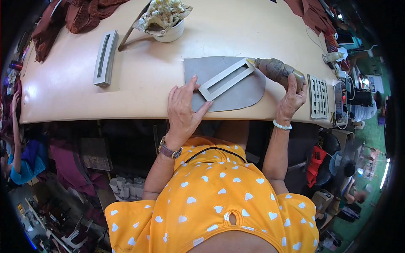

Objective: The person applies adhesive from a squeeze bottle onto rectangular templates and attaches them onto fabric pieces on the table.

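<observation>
A grey rounded sheet [249,92] lies flat near the table's front edge. On it rests a pale rectangular frame [230,83] with a long slot, set diagonally. My left hand [184,107] is at the frame's lower left end, thumb and a finger on either side of it, gripping it. In my right hand [294,96] is a smeared, stained bottle [278,71], its yellowish nozzle touching the frame's upper right end. The fingers wrap round the bottle's base.
A similar slotted frame [104,59] lies at left on the table [143,92]. Behind stands a white bowl [172,33] with a crusted heap and a stick. A slotted plate [318,97] is at right. Brown cloth [86,17] lies back left. Another person's arm [16,126] shows far left.
</observation>
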